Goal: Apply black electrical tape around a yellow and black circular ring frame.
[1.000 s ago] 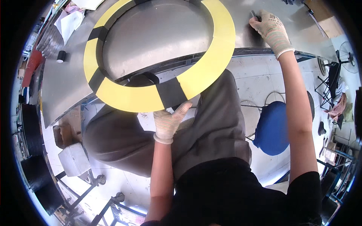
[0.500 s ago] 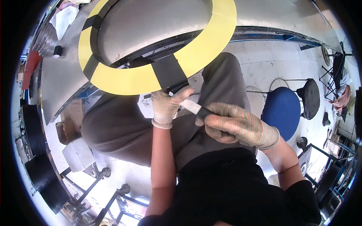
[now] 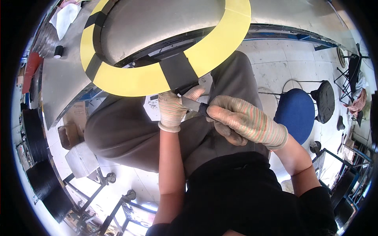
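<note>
A large flat yellow ring (image 3: 130, 81) with black bands wrapped across it tilts over the table edge and my lap. My left hand (image 3: 171, 110), in a striped knit glove, grips the ring's near edge at one black band (image 3: 179, 71). Its thumb points right, while its other fingers are partly hidden beneath the ring. In my right hand (image 3: 246, 120), also gloved, is a knife (image 3: 191, 104) with a broad metal blade and a dark handle. The blade's tip lies by my left thumb, at the lower end of that band; whether it touches cannot be made out.
A metal-topped table (image 3: 65, 80) spans the far side, with a small black roll (image 3: 58, 51) and white cloth (image 3: 65, 19) at its left. To my right stand a blue round stool (image 3: 294, 114) and a black seat (image 3: 325, 103). A cardboard box (image 3: 69, 136) sits lower left.
My right hand has moved slightly up and left, bringing the knife blade to the band's lower end. The ring has shifted and turned slightly, and its near edge sits a little higher.
</note>
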The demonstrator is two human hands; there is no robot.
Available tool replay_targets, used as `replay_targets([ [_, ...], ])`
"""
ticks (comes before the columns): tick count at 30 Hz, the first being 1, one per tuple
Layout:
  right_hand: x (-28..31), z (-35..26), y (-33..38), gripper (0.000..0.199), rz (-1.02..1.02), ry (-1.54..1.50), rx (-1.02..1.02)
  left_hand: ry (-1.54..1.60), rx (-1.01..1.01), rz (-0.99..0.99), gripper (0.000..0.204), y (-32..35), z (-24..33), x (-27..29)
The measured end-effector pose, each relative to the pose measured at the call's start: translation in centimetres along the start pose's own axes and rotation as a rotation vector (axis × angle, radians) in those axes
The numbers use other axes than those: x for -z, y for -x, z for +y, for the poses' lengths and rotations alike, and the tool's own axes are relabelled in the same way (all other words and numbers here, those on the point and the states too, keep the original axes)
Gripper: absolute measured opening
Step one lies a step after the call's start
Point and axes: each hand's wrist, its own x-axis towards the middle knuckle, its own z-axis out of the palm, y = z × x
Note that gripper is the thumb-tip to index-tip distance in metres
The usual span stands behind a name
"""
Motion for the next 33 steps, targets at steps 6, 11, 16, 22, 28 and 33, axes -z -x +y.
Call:
replay_targets([
  [6, -0.5, -0.2, -1.2, 0.042, -0.049, -0.22, 0.074, 0.005, 0.043, 0.003, 0.049, -0.3, -0.1, -0.2],
  [11, -1.5, 0.3, -3.4, 0.044, 0.08, -0.17, 0.177, 0.087, -0.014, 0.017, 0.044, 0.1, -0.9, 0.1],
  [16, -0.8, 2.1, -4.3, 0.041, 0.234, -0.218, 0.319, -0.406, 0.011, -0.15, 0.059, -0.4, -3.0, -0.2],
  [22, 4.1, 4.0, 0.5, 0.039, 0.427, -0.067, 0.169, -0.307, 0.313, -0.52, 0.075, 2.2, 1.3, -0.1],
  [28, 12.1, -2.7, 2.1, 0.039, 0.811, 0.44, 0.747, 0.245, 0.209, -0.388, 0.075, 2.9, 6.5, 3.3],
  [33, 14.9, -7.3, 2.6, 0.048, 0.873, 0.598, 0.566, -0.171, 0.123, -0.278, 0.067, 1.4, 5.1, 2.6],
])
